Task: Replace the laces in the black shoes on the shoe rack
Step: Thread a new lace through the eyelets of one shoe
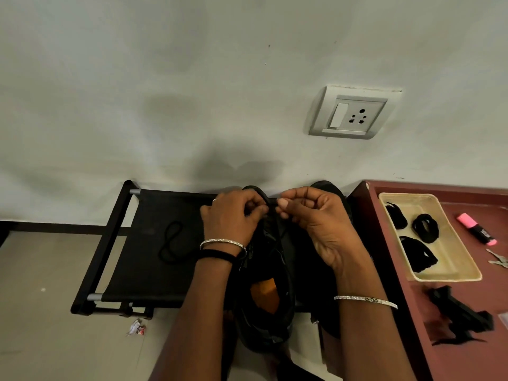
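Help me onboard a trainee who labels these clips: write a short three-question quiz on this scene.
1. True or false: the pink highlighter lies outside the tray.
2. The loose lace lies: A on the shoe rack; B in the tray; C beside the highlighter.
3. What do the left hand and right hand pinch over the shoe?
Key: 1 true; 2 A; 3 a black lace.

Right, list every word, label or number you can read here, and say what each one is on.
Nothing here can be read for certain.
Black label on the highlighter: pale print, too blurred to read.
Print on the wrapper on the floor: too small to read.
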